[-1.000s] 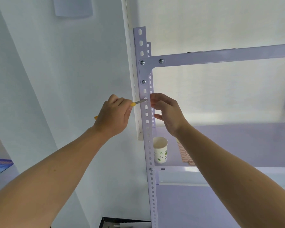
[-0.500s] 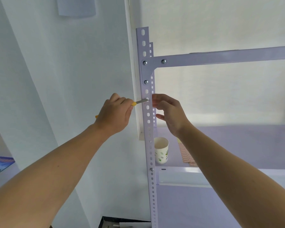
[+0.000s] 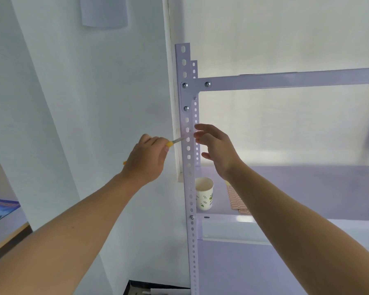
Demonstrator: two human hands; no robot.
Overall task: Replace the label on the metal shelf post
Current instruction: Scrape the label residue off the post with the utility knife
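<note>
Perforated metal shelf post (image 3: 188,158): upright, frame centre. Left hand (image 3: 146,158): fist clamped on yellow-handled scraper (image 3: 175,142), blade tip touching post's face. Right hand (image 3: 216,149): fingers spread, just right of post. Label: not discernible. Paper cup (image 3: 204,193), sticker sheet (image 3: 237,201): shelf below.

Both bare forearms reach up and forward. The left hand (image 3: 146,158) is curled into a fist — knuckles up, thumb pressed against the index finger. The right hand (image 3: 218,151) is raised beside it with fingers (image 3: 205,128) loosely spread and slightly bent, holding nothing — palm facing left.
</note>
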